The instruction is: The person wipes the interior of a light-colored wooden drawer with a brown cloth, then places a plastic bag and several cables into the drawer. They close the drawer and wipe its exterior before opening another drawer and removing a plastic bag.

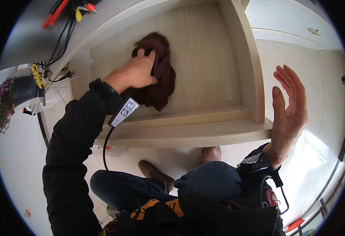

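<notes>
Open drawer, viewed from above, with both hands of the wearer; the left hand [138, 72] lies on a crumpled dark brown cloth [164, 80], its fingers spread over the folds and its thumb set apart; whether the fingers pinch the fabric or merely press upon it cannot be told; the cloth rests on the floor of the pale wooden drawer [206, 59], left of its middle, with bare board to its right; the right hand [291, 110] is unclenched and holds nothing, its fingers extended close together and pointing away from the body, its thumb apart; it stands beside the front right corner of the drawer, and contact with the wood cannot be determined; a labelled device [125, 111] with a black cable is worn at the left wrist, and a second device [255, 161] at the right; below the drawer front appear blue jeans [212, 179] and brown shoes [154, 173]; at the upper left, red and yellow plugs [78, 15] lie on a grey surface [31, 37]; at the far left, purple flowers [2, 102] adjoin a dark pot [24, 88], near a coiled yellow cable [36, 75].
</notes>
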A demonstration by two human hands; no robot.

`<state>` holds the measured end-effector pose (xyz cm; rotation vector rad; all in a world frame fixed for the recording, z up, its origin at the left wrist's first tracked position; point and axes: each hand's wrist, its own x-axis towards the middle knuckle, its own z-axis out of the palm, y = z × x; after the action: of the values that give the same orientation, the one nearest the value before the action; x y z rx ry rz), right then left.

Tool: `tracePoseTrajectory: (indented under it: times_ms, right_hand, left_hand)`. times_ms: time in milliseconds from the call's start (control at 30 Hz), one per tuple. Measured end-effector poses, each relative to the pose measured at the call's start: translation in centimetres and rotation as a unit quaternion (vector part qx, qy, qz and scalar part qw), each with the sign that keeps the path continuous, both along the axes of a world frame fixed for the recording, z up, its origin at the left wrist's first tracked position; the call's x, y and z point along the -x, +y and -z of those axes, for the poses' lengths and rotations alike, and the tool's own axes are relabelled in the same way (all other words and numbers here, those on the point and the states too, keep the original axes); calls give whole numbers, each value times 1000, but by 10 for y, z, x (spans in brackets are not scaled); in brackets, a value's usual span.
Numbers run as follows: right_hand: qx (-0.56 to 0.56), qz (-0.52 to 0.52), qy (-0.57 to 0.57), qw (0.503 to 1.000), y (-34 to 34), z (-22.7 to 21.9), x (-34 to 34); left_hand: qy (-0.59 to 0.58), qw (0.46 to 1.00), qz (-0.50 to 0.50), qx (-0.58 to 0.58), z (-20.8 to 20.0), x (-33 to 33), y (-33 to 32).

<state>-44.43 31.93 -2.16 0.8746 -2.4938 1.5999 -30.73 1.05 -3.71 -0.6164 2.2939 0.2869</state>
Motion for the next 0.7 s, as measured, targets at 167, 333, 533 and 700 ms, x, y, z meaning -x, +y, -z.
tracePoseTrajectory:
  times_ms: [167, 333, 533, 700]
  right_hand:
    - [-5, -13, 12, 1000, 2, 4, 2]
    - [-4, 13, 91, 996, 2, 5, 4]
    - [77, 19, 289, 954, 6, -3, 3]
    - [-5, -4, 337, 941, 4, 0, 5]
  left_hand:
    - [110, 991, 69, 24, 12, 48, 11]
    - [203, 964, 173, 3, 15, 76, 54]
    - [245, 934, 245, -81, 17, 72, 81]
    - [257, 921, 257, -141, 24, 59, 83]
